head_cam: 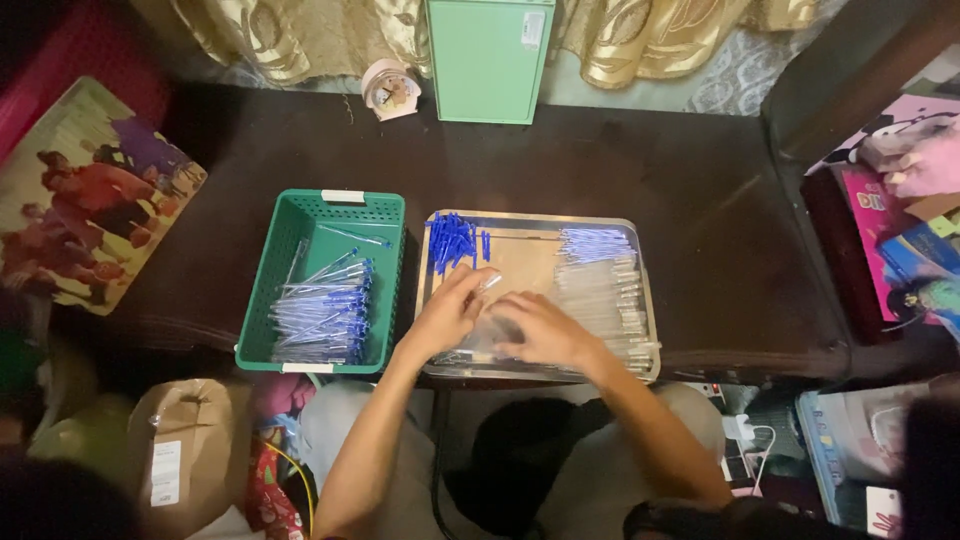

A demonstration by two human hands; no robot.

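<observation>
Both hands worked inside a shallow metal tray (645, 300) on a dark table (620, 160). Left hand (448, 312) had its fingers curled, pinching what looked like a clear pen barrel (489, 283) at its tip; right hand (545, 332) lay spread, palm down, over a heap of clear barrels (480, 340) at the tray's near edge, whether gripping one could not be told. Loose blue caps (455, 243) sat in the tray's far left corner and clear barrels with blue ends (605, 275) filled its right side, sorted apart, probably for easy reach. Just left of the tray, a green plastic basket (340, 215) held finished blue pens (325, 315). Beyond the tray stood a green box (488, 60) and a small pink clock (390, 90).
</observation>
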